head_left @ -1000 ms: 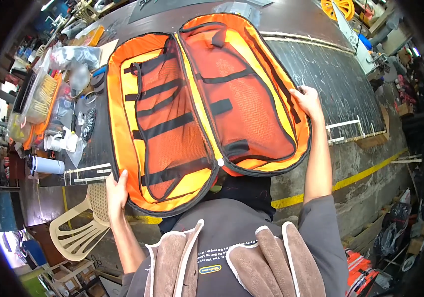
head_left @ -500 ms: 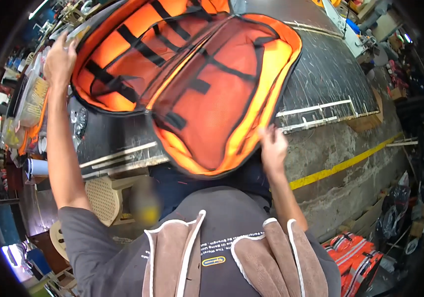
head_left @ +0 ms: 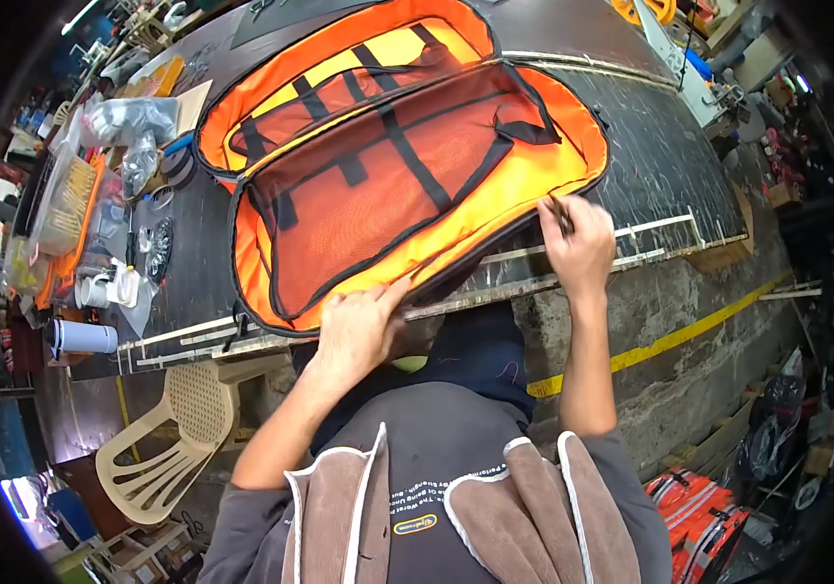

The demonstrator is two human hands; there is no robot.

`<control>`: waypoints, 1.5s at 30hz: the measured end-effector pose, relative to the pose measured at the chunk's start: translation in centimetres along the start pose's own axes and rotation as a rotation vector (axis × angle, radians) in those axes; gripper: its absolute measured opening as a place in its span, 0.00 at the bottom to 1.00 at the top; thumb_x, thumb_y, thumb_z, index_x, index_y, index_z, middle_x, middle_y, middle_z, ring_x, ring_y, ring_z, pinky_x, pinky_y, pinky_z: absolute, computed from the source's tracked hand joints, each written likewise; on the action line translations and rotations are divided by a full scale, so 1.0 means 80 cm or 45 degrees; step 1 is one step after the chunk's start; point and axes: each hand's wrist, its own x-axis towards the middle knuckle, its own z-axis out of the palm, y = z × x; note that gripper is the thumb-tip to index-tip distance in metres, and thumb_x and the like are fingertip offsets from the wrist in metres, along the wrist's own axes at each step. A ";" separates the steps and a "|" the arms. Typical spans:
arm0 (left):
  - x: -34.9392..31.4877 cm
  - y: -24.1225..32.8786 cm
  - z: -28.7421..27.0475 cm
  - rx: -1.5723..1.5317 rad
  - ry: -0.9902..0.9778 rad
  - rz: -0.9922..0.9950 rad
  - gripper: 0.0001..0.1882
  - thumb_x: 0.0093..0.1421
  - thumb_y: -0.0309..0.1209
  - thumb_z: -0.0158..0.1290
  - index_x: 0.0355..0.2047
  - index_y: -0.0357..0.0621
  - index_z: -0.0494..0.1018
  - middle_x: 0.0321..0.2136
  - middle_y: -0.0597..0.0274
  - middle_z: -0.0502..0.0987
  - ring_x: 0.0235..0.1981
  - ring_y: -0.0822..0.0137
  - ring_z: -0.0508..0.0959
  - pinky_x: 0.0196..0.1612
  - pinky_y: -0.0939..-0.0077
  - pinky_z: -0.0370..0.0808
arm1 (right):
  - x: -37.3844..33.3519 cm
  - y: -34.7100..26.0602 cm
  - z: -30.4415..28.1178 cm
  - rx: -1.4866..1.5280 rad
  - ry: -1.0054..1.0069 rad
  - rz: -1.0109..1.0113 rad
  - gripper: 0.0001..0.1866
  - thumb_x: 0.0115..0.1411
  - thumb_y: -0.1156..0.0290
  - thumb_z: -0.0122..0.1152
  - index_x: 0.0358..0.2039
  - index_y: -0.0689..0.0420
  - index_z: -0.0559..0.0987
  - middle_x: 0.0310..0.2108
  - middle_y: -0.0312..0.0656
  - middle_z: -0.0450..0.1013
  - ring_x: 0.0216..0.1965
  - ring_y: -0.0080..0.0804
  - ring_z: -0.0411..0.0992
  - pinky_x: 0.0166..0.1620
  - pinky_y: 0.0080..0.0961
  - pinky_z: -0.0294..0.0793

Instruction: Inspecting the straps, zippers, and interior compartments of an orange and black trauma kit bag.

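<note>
An orange and yellow lined bag (head_left: 524, 173) lies unzipped and spread wide on the dark table, with red mesh pockets and black straps inside. My left hand (head_left: 356, 326) grips its near rim, fingers over the orange lining and thumb side hidden. At the near right rim my right hand (head_left: 582, 243) is closed round a small dark tool (head_left: 560, 214); its kind is hard to make out, as the fingers cover most of it. The bag's near edge reaches over the table's front edge.
On the left of the dark table (head_left: 646, 165) lie plastic bags (head_left: 129, 122), a box of yellow pieces (head_left: 68, 200) and a white cylinder (head_left: 84, 337). A beige plastic chair (head_left: 198, 414) stands below. An orange bag (head_left: 694, 521) with reflective stripes rests at lower right.
The bag has turned and come down flat onto the table. My left hand has moved from its far left side to the near rim. My right hand has shifted up and right along the edge.
</note>
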 end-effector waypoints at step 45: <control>-0.059 -0.229 -0.262 0.488 1.077 -0.117 0.13 0.62 0.22 0.65 0.47 0.46 0.84 0.38 0.58 0.81 0.40 0.62 0.82 0.44 0.71 0.77 | 0.119 0.124 -0.050 2.424 -0.148 1.238 0.25 0.74 0.61 0.57 0.17 0.50 0.66 0.17 0.29 0.61 0.16 0.22 0.59 0.56 0.33 0.75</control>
